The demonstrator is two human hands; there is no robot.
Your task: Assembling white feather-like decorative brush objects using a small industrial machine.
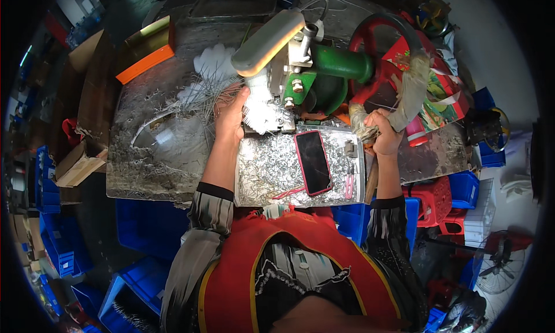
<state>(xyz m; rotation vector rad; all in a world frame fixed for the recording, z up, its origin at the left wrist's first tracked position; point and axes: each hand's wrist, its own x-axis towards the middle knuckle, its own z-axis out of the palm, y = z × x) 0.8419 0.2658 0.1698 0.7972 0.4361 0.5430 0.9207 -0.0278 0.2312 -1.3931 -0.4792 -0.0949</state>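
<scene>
At the worn grey table [173,174], beneath an oblong pale lamp [269,43] apparently angled to light the work, my left hand [230,113] is at the right edge of the thin grey metal wires [205,93], beside the green metal press [347,64]; I cannot tell whether its half-hidden fingers grip any. My right hand [384,134] has its fingers clamped on the pale-wrapped, red-and-black ring handwheel [414,96], presumably for leverage.

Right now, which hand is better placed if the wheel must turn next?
Probably the right hand: it appears closed on the wrapped rim of the wheel. The left hand is across the green machine, beside the thin metal wires.
</scene>
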